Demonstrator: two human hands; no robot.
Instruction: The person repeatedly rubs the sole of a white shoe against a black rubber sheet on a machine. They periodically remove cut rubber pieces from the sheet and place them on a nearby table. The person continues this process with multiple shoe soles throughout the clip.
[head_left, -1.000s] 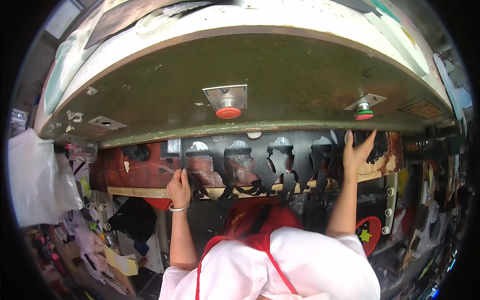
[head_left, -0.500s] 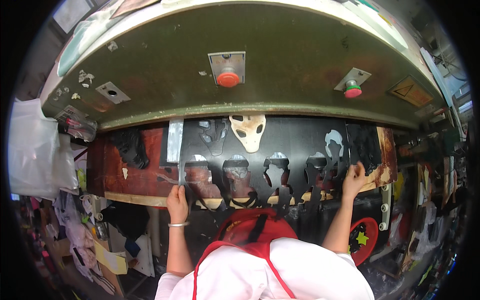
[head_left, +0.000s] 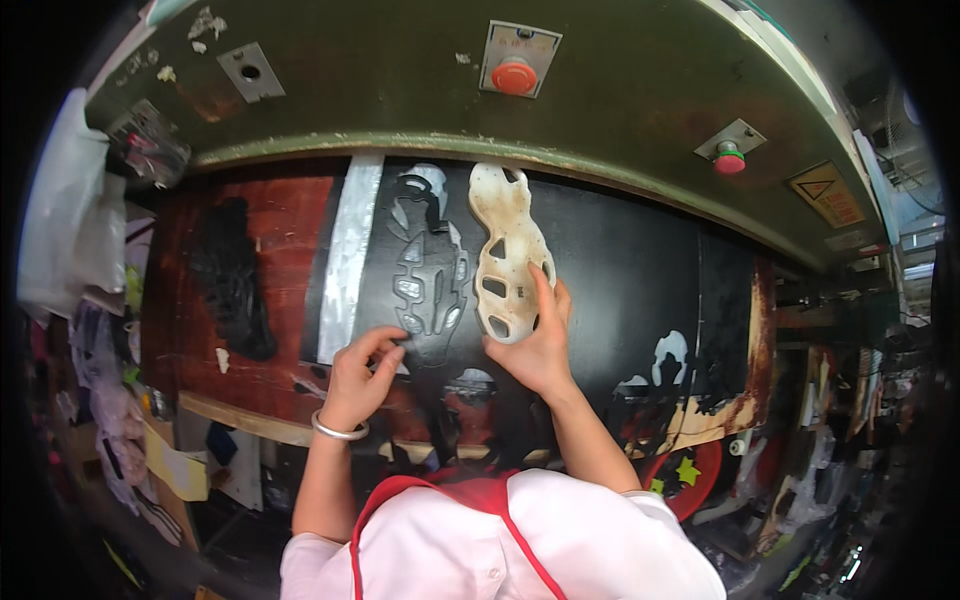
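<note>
A black sheet lies on the press bed under a green machine head. On it rests a cream, shoe-shaped cutting die with several oval holes. My right hand grips the die's lower end. Left of it a black cut-out piece of the same shape lies in the sheet. My left hand pinches the lower edge of that black piece, fingers bent. A silver bracelet sits on my left wrist.
Two red push buttons sit on the machine head. The reddish board holds a silver strip and black scraps. Earlier cut holes show at the sheet's right. Clutter fills the floor on the left.
Both hands have moved inward from the sheet's edges to its middle. The right hand has taken hold of the cream die and the left has reached the black cut-out. The view has shifted closer.
</note>
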